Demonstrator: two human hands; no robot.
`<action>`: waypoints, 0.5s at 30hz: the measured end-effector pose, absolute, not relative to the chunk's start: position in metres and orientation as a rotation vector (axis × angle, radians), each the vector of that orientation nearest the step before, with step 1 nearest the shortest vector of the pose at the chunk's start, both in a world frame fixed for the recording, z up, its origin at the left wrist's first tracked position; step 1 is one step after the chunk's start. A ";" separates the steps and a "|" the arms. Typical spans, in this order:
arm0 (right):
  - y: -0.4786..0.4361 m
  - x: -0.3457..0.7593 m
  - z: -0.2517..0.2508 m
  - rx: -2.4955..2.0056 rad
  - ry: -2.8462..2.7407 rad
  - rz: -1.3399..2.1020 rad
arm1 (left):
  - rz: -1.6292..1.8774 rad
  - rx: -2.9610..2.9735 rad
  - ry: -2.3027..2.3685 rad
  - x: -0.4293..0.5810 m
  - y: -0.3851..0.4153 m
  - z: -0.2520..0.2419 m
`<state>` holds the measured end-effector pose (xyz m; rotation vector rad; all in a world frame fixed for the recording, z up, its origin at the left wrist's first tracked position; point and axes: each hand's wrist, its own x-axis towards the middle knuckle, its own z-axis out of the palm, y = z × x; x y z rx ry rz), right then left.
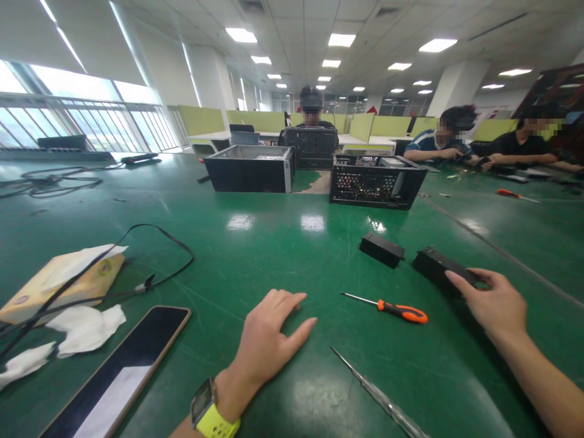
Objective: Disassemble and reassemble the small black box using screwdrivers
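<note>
Black box (433,266): I find it over the right part of the green table (255,261), its near end in the hand; whether its underside touches the tabletop I cannot tell.
Right hand (497,301): closed on that near end, thumb on the side toward me — the other fingers are mostly hidden behind.
Left hand (271,334): low over the table's near middle, holding nothing, thumb and forefinger apart.
Second black box (382,249): just beside the held one, a narrow gap between their ends.
Orange screwdriver (404,312): between the hands, tip toward the left.
Tabletop room: I get a broad green stretch from the left hand to the open case (250,173) and perforated case (374,182) toward the far edge; the gap between the right hand and the orange screwdriver is tighter.
Left side: a phone (123,365) and a tissue pack (91,277), with a black cable (157,225) crossing the pack.
Cut off: I lose the table's near edge, the phone's near end and the clear screwdriver's (387,404) handle end below my view.
Hard to make out: the perforated case's inside — and whatever the co-workers at right have in their hands.
</note>
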<state>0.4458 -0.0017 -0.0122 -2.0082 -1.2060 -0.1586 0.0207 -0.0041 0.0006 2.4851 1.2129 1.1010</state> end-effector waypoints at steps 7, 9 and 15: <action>0.030 0.380 -0.013 -1.924 -1.346 -0.263 | 1.109 2.491 1.263 0.022 -0.004 -0.001; 0.050 0.365 -0.017 -1.856 -1.440 -0.152 | 1.115 2.493 1.279 0.022 -0.005 -0.001; 0.077 0.361 -0.016 -1.851 -1.423 0.094 | 1.115 2.493 1.335 0.020 -0.006 0.002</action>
